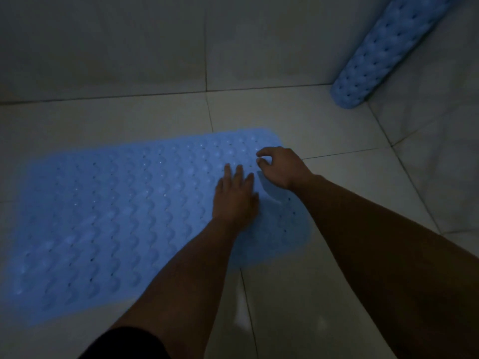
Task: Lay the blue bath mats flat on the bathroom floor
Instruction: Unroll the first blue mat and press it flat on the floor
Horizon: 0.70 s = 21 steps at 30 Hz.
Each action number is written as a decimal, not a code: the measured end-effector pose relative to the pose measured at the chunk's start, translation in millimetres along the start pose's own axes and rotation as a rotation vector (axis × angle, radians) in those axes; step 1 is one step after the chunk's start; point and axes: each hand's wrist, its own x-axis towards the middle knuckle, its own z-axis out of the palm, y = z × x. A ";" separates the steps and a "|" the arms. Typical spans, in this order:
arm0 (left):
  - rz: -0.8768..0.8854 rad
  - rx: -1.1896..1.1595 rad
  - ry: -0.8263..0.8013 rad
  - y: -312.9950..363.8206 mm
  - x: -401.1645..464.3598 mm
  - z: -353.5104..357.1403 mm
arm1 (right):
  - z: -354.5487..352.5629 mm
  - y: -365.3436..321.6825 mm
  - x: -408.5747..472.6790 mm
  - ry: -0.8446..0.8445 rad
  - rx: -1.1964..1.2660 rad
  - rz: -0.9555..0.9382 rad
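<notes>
Rolled blue bubble-textured rubber bath mat, upper right, top end cut by frame edge; flat blue perforated rubber bath mat, left edge blurred in dim light, right portion hidden under left hand and both forearms.

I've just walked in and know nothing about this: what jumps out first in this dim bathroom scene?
The bright blue bath mat spread flat on the pale floor tiles catches the eye first. Both hands are at its right end: the left hand presses flat on it, and the right hand has curled fingers at the far corner. A second rolled blue mat leans in the far right corner.
</notes>
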 end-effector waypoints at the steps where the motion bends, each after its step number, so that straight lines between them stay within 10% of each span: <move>1: 0.054 -0.002 -0.037 7.1 -0.8 12.4 | 0.5 9.8 -3.0 0.030 0.018 0.002; 13: 0.245 0.190 0.073 6.5 -13.2 65.7 | 44.9 90.0 -19.0 0.357 -0.011 -0.068; 21: 0.123 0.194 -0.277 30.9 13.9 5.8 | 5.4 59.0 -31.2 -0.038 -0.143 -0.062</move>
